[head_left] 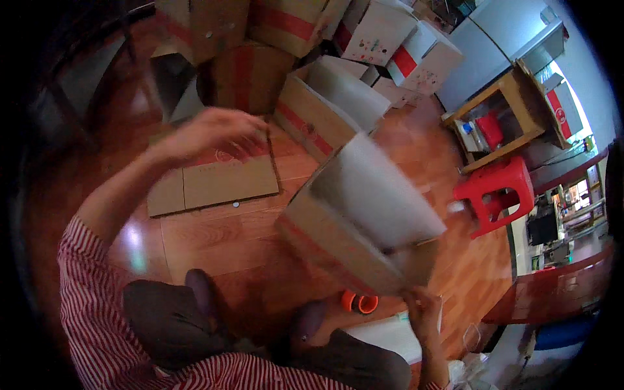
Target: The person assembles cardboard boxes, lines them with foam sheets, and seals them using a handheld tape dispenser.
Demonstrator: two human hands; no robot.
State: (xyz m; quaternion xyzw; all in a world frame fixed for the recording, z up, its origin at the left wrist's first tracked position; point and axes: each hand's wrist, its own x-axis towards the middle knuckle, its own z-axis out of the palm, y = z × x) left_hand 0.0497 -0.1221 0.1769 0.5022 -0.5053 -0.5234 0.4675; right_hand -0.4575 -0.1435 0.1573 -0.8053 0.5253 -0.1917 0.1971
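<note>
An open cardboard box [338, 244], brown outside with a red stripe and white inside, is tilted in front of me. My right hand [424, 313] grips its near right lower corner, thumb and fingers closed on the edge. My left hand [224, 133] is raised at the left, slightly blurred, with its fingers loosely apart and nothing visible in them. Below that hand a flattened brown cardboard piece [227, 185] lies on the floor. An orange ring-shaped item [359, 302], perhaps a tape roll, sits under the box's near edge. White sheets [393, 335] lie beside my right knee.
Another open box [318, 123] stands just beyond. Several stacked cartons [377, 32] fill the back. At the right are a red plastic stool [497, 195], a wooden frame stand [500, 107] and a white refrigerator [487, 39]. A small white disc [236, 205] lies on the wood-look floor [214, 240].
</note>
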